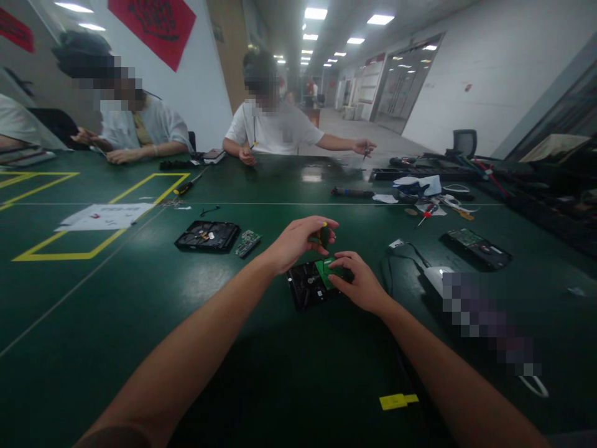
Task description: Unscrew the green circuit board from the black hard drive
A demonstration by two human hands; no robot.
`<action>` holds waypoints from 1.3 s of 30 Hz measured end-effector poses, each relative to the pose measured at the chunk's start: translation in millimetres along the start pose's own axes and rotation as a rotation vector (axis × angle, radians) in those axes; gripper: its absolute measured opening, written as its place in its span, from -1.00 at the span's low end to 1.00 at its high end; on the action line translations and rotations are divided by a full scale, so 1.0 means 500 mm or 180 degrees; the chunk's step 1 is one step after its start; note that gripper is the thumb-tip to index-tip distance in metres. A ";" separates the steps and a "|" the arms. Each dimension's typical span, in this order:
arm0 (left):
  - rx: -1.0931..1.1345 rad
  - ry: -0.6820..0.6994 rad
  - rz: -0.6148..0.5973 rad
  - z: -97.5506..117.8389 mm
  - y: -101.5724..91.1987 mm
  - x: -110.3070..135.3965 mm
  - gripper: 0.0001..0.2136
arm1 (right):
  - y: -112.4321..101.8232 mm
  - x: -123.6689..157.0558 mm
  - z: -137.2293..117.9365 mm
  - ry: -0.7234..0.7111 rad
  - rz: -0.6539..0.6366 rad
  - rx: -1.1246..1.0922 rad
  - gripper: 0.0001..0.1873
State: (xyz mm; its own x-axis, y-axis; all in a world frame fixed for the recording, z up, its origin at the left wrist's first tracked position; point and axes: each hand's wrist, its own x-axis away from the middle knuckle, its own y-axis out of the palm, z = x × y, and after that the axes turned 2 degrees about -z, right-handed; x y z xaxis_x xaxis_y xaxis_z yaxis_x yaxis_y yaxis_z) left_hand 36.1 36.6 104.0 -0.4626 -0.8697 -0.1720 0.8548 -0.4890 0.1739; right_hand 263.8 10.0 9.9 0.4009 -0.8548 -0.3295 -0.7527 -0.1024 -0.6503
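A black hard drive [308, 286] lies on the green table in front of me, with a green circuit board [325, 272] on its right part. My left hand [298, 241] is closed around the black and yellow handle of a screwdriver [323, 234], held upright over the board. My right hand [358, 281] rests on the drive's right side, fingers curled and pressing on the circuit board.
A second opened drive [208, 236] and a loose green board [248, 242] lie to the left. Another drive [476, 246], a white object [437, 277] with cables, tools and rags sit to the right. Two people sit across the table [140, 323]. A yellow tag [397, 401] lies near me.
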 end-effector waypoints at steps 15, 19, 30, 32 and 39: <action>-0.0602 0.0188 0.0329 0.002 0.011 0.007 -0.72 | -0.004 0.001 0.001 -0.0168 0.0013 0.0041 -0.81; -0.0542 0.0138 0.0323 -0.001 0.015 0.007 -0.68 | -0.006 0.001 -0.004 -0.0200 -0.0082 -0.0019 -0.83; -0.0821 0.0250 0.0095 -0.004 0.009 0.005 -0.69 | -0.007 0.004 -0.013 -0.0196 -0.0203 -0.0038 -0.86; -0.0790 0.0204 0.0158 -0.005 0.007 0.004 -0.68 | -0.007 0.005 -0.012 -0.0147 -0.0222 -0.0043 -0.86; -0.0399 0.0049 0.0178 0.003 0.004 0.006 -0.72 | -0.008 0.009 -0.014 -0.0115 -0.0244 -0.0051 -0.85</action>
State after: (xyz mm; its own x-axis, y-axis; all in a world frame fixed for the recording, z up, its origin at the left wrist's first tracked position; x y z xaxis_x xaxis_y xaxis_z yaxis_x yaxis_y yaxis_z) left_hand 36.0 33.3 105.1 -0.4107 -0.8938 -0.1803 0.9022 -0.4269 0.0611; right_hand 265.0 3.0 16.0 0.4761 -0.8252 -0.3039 -0.7273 -0.1753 -0.6635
